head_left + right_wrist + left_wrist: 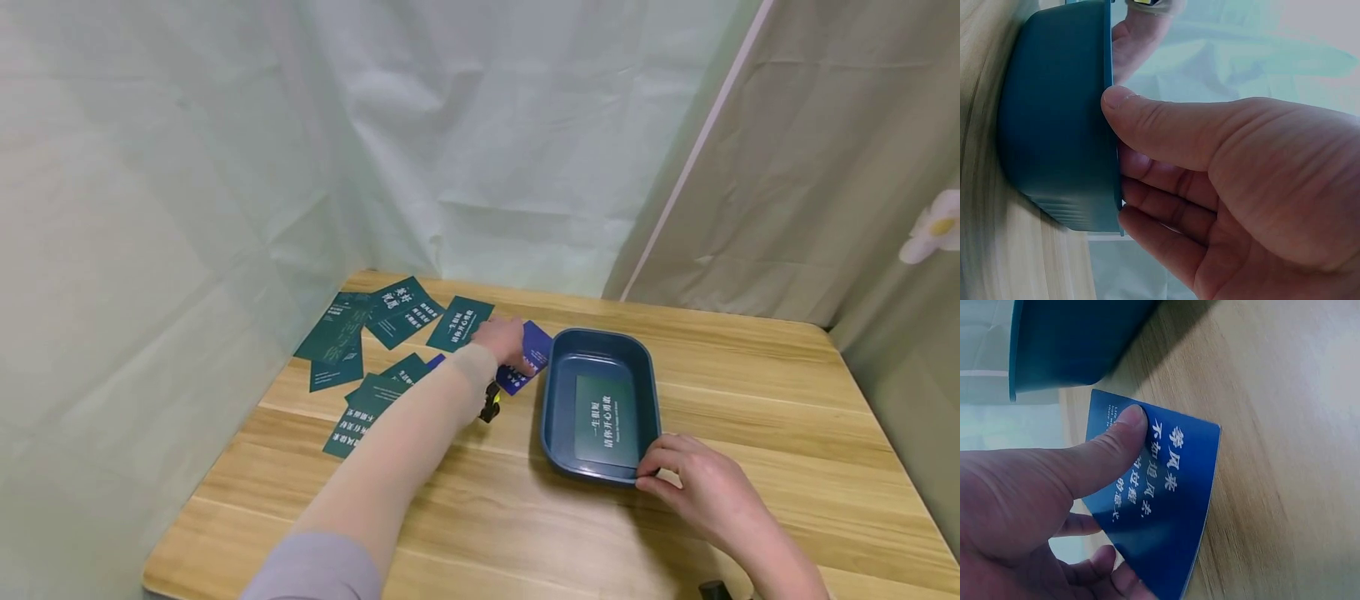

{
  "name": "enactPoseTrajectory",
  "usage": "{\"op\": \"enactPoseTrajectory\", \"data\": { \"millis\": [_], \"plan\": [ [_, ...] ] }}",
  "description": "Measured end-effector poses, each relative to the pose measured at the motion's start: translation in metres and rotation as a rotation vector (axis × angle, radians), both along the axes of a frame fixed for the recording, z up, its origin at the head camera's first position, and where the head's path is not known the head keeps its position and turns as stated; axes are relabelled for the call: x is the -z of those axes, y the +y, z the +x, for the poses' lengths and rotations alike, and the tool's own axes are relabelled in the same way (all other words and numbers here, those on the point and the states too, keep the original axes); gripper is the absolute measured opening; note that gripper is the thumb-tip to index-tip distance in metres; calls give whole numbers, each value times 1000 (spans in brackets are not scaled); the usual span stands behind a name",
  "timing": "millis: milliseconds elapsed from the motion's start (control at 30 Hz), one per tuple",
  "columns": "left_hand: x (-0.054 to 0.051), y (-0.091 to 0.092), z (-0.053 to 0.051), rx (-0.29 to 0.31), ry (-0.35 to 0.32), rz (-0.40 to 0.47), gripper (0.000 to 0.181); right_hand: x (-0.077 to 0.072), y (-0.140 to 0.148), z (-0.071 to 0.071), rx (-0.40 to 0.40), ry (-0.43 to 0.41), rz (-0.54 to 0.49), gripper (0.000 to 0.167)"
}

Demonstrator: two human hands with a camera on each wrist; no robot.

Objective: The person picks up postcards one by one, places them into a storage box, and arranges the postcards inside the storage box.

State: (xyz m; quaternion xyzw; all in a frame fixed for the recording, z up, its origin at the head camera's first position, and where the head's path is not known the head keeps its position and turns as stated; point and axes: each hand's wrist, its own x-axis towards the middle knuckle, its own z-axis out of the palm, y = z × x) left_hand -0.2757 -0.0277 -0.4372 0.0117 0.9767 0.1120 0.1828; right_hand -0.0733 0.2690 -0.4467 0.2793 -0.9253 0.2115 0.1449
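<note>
My left hand is at a blue card lying just left of the dark blue tray. In the left wrist view the left thumb lies over the blue card, with the fingers at its far edge, so the hand pinches it. My right hand grips the tray's near right corner; in the right wrist view its thumb is on the outside of the tray wall and the fingers reach over the rim. Inside the tray lies a green card with white writing.
Several green cards lie at the left of the wooden table, some overlapping, such as one beside the left hand and one near the left forearm. Part of another blue card shows by the forearm. Pale curtains stand behind the table.
</note>
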Motion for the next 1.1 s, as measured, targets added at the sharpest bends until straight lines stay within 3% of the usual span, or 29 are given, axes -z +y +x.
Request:
{"op": "enactPoseTrajectory", "data": {
  "millis": [67,100,200,300,333,500,767,1100],
  "plan": [
    [2,-2,-3,-4,-8,29,90,0,0,0,-2,4,0,42],
    [9,-5,-9,11,6,44,92,0,0,-1,-5,9,-1,42],
    [14,-10,-12,63,27,45,83,0,0,0,-16,21,-4,43],
    [10,-14,-13,122,68,42,69,0,0,0,-24,24,-6,43],
    [2,-14,-9,129,68,37,61,0,0,1,-24,22,-5,43],
    [-13,-19,-13,140,109,77,45,0,1,1,-30,14,-4,43],
    [-47,-28,-17,135,164,148,45,0,2,0,-25,9,-7,43],
    [-72,-33,-9,120,260,229,44,1,-1,0,-12,2,4,45]
  ]
}}
